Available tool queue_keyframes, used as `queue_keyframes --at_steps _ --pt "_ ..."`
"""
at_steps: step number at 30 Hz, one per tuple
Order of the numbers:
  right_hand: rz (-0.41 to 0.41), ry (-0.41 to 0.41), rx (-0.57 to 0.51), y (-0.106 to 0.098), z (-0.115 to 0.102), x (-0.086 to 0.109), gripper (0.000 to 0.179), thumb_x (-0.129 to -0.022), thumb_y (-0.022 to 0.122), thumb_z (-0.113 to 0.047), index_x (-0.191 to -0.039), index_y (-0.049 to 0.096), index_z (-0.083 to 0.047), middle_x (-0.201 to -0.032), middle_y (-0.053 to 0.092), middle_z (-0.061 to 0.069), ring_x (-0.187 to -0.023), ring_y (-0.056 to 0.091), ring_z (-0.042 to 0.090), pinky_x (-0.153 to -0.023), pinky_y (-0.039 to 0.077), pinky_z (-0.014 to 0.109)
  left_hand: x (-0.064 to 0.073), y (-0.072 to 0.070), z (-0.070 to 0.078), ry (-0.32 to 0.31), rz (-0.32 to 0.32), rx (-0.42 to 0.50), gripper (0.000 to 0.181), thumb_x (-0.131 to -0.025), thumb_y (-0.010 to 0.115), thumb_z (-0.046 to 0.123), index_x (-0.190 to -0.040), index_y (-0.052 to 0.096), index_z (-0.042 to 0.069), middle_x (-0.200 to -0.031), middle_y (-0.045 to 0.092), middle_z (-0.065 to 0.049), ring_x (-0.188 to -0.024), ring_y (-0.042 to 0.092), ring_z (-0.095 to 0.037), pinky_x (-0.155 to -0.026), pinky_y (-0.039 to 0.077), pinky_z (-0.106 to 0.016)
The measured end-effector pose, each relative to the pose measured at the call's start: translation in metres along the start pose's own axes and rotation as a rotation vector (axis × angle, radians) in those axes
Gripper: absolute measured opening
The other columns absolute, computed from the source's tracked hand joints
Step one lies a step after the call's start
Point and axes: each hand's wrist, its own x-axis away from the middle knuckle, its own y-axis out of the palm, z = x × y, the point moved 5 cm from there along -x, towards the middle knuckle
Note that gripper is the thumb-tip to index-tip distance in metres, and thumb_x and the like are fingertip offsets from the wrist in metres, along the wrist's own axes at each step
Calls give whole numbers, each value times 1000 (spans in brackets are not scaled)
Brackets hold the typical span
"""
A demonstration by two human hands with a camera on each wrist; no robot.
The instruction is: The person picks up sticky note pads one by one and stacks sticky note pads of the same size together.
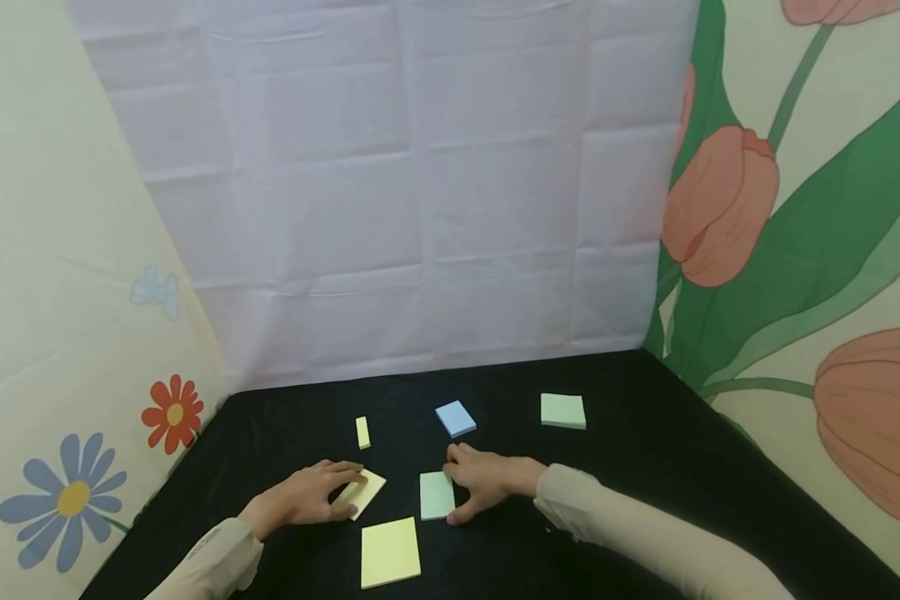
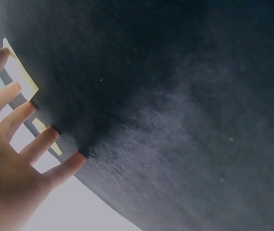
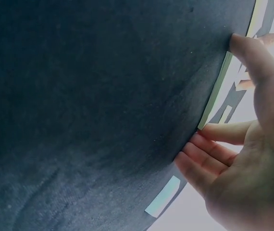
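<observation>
At the left I watched the left hand (image 1: 311, 492), fingers spread and fairly straight, at the cream pad (image 1: 367, 492), which lay askew on the black cloth (image 1: 277, 429). The yellow strip (image 1: 363, 432) lay beyond that pad, and the big yellow pad (image 1: 390, 552) on the near side. Next across I had the green pad (image 1: 435, 496) flat on the cloth, the blue pad (image 1: 456, 417) angled farther off. The right hand (image 1: 487, 477) had thumb and forefinger at opposite ends of the green pad's right edge; I could not tell whether they pinched it. Farthest right lay the pale green pad (image 1: 562, 408).
</observation>
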Motion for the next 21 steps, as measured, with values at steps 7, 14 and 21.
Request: queue_keyframes --at_steps 7,14,21 --pt "-9 7 -18 -1 0 0 65 -84 72 -56 -123 58 -7 -115 44 0 -98 43 10 -79 47 23 -4 0 -3 2 -1 42 51 -101 48 48 -135 60 11 -142 51 -11 -128 47 -39 -99 38 -62" --pt "-4 3 -19 -1 1 0 64 -84 73 -56 -122 58 -7 -112 42 -1 -96 42 9 -76 46 22 -11 1 -6 24 60 49 43 -101 50 45 -126 64 14 -132 58 -9 -120 53 -36 -94 43 -59" --pt "-8 -2 -13 -1 0 -1 63 -84 73 -56 -121 58 -7 -111 42 -2 -95 42 9 -77 45 21 -13 -3 1 33 147 41 38 -100 55 35 -127 64 10 -125 61 -9 -114 57 -33 -92 46 -56"
